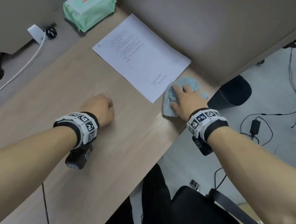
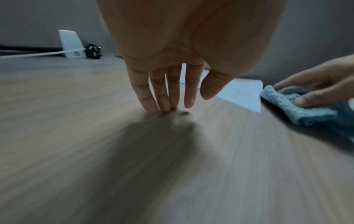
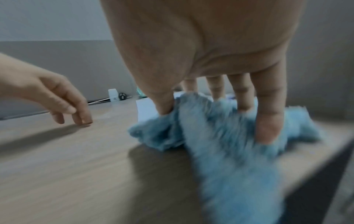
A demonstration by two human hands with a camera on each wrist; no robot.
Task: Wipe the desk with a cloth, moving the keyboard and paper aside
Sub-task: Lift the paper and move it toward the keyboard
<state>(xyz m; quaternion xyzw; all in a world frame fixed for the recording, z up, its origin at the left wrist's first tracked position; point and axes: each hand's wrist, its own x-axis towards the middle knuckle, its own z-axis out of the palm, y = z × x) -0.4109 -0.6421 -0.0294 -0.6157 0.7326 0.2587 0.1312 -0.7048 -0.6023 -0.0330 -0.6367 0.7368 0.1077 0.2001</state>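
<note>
At the desk's [image 1: 54, 85] right end, near its edge, the right hand [image 1: 185, 100] pressed down on the cloth [image 1: 172, 98], fingers spread and dug into the blue pile, thumb tucked against a fold. Cloth sat bunched, touching the near corner of the paper [image 1: 142, 56]. Paper lay flat against the back partition, not yet clear of the cloth's path. Left hand [image 1: 99, 107] hovered mid-desk, fingers hanging down loosely, tips on or just off the wood, holding nothing. Wrist view was smeared, so contact was hard to call. Small dark speck [image 2: 184, 113] sat right by those fingertips [image 2: 153, 108], maybe a crumb or a mark. No keyboard showed in any view.

Step in hand, as I judged it: wiping the right end of the desk, with the paper next in the way. Next move probably called for the left hand to slide or lift the paper aside, toward the tissue pack [image 1: 88, 6] or the charger [image 1: 36, 33], so the cloth could sweep under where it lay. Risk: the cloth could catch the paper corner and crumple it.
</note>
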